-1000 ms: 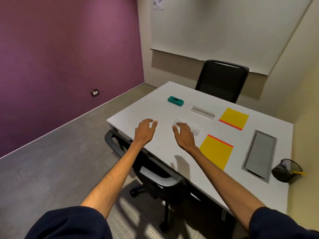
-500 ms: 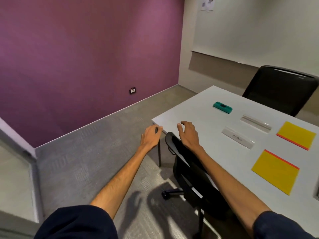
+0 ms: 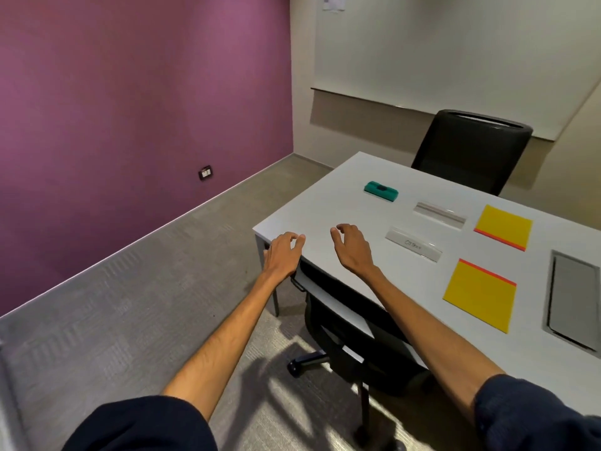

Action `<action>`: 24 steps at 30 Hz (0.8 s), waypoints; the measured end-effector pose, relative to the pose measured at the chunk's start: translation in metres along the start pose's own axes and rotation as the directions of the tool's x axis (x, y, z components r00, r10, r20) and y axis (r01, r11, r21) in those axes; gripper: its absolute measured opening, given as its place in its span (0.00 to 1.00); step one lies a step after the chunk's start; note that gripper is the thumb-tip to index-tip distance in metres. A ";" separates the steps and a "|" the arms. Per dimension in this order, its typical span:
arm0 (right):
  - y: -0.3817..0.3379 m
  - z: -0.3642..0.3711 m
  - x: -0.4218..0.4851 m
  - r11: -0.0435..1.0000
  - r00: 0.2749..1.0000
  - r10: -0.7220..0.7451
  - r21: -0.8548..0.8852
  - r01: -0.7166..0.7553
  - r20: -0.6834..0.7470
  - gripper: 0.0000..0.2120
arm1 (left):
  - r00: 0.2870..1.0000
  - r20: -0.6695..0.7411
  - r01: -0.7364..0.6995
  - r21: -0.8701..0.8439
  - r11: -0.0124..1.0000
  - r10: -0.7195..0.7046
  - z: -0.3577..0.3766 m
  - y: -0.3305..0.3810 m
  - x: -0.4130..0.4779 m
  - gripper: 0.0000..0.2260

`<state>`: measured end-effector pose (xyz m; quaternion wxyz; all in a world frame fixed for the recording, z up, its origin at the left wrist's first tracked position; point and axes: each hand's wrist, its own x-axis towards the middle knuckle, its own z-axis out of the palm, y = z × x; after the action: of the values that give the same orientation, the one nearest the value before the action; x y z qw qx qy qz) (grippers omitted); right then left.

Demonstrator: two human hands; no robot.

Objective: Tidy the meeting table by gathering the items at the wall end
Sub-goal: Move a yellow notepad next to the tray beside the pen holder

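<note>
On the white meeting table (image 3: 325, 203) lie a green whiteboard eraser (image 3: 380, 190), two clear acrylic name holders (image 3: 439, 214) (image 3: 413, 244) and two yellow pads with an orange edge (image 3: 502, 227) (image 3: 479, 294). My left hand (image 3: 282, 255) hovers at the table's near corner, fingers loosely curled, holding nothing. My right hand (image 3: 352, 247) hovers over the table top left of the nearer name holder, fingers loosely curled and empty.
A black office chair (image 3: 344, 323) is pushed under the near side below my arms. Another black chair (image 3: 471, 151) stands at the far side. A grey cable hatch (image 3: 572, 297) is set in the table at right. Purple wall and grey carpet lie to the left.
The view swung left and then back toward the table. Both hands stayed raised and empty, now near the table's left corner instead of over the nearer name holder.
</note>
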<state>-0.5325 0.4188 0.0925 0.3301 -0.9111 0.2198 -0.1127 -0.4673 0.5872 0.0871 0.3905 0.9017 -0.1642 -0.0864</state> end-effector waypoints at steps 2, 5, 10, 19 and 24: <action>0.015 -0.011 0.006 1.000 0.999 0.026 0.000 -0.026 -0.020 0.24 | 1.000 0.020 -0.008 0.046 0.999 0.007 0.013 0.015 0.013 0.21; 0.047 -0.031 0.015 0.997 0.996 0.076 -0.013 -0.076 -0.037 0.24 | 0.996 0.088 -0.003 0.093 0.996 -0.005 0.039 0.039 0.030 0.23; 0.107 -0.067 0.030 0.986 0.984 0.164 -0.003 -0.164 -0.076 0.23 | 0.976 0.218 -0.044 0.152 0.987 0.010 0.093 0.074 0.053 0.23; 0.228 -0.116 0.047 0.944 0.939 0.330 0.018 -0.329 -0.095 0.22 | 0.921 0.389 -0.066 0.133 0.989 0.009 0.205 0.144 0.081 0.24; 0.302 -0.138 0.044 0.898 0.894 0.438 0.010 -0.439 -0.094 0.22 | 0.866 0.500 -0.069 0.145 0.987 -0.013 0.277 0.174 0.087 0.24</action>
<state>-0.6408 0.1151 0.0030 0.3311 -0.8336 0.4354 -0.0767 -0.5044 0.2570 0.0239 0.2632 0.8742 -0.2788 -0.2979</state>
